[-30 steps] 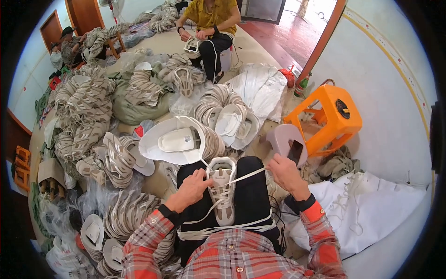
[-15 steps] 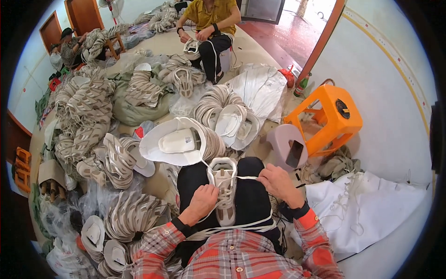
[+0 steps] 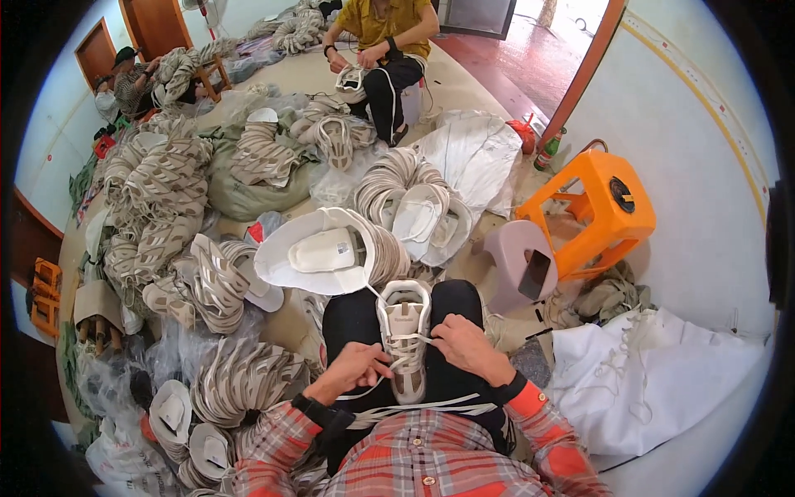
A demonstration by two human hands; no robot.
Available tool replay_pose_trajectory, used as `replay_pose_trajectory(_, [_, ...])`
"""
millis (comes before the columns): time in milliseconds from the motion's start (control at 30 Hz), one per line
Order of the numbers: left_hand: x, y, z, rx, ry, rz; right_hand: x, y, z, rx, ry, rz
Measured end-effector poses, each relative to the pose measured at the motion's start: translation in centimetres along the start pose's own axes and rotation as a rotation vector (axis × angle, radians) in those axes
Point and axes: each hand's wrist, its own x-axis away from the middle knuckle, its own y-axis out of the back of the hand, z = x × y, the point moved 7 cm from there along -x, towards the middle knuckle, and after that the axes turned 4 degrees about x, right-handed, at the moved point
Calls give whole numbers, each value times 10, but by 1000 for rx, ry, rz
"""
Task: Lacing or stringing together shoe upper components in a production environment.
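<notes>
Sneaker upper (image 3: 405, 315), beige and white, sits on the lap of a seated worker at lower centre of the frame, its toe toward the bottom edge and its collar toward the top. White lace (image 3: 414, 338) crosses its front. Just to its right, the right hand (image 3: 474, 348) has its grip pinched on the lace; on the other side, the left hand (image 3: 358, 369) curls its fingers at the upper's edge, though whether its grip has hold of a strand cannot be told. Dark trousers (image 3: 461, 311) show on both sides, and white cords (image 3: 422, 408) run across the thighs, above a plaid shirt (image 3: 414, 451). Near the collar, at centre, rests a stack of nested uppers (image 3: 325, 251). A lilac stool (image 3: 505, 269) bearing a dark phone (image 3: 534, 276) and an orange stool (image 3: 609, 224) stand at right, with white sheeting (image 3: 629, 381) at lower right. Heaped uppers (image 3: 157, 178) fill the left of the frame. At upper centre, a co-worker in a mustard shirt (image 3: 385, 25) handles another shoe (image 3: 350, 83); another person (image 3: 131, 87) sits at upper left.
</notes>
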Motion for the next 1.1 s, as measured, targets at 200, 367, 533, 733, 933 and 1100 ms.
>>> replay_pose_trajectory(200, [-27,-8,21,569,98,-82,-7,-13,25,139,54,86])
replay_pose_trajectory(367, [-15,-10,19,560,106,-146,-2,-10,9,-201,-84,24])
replay_pose_trajectory(533, [-3,-20,28,636,44,-156,-9,-16,12,-367,-247,2])
replay_pose_trajectory(733, [1,-17,50,717,32,-230,-35,-16,70,-28,141,25])
replay_pose_trajectory(933, [16,-25,43,761,-23,-194,-31,-39,41,-341,87,83])
replay_pose_trajectory(1100, [-2,-18,42,847,-107,-158,-25,-46,22,-653,-354,310])
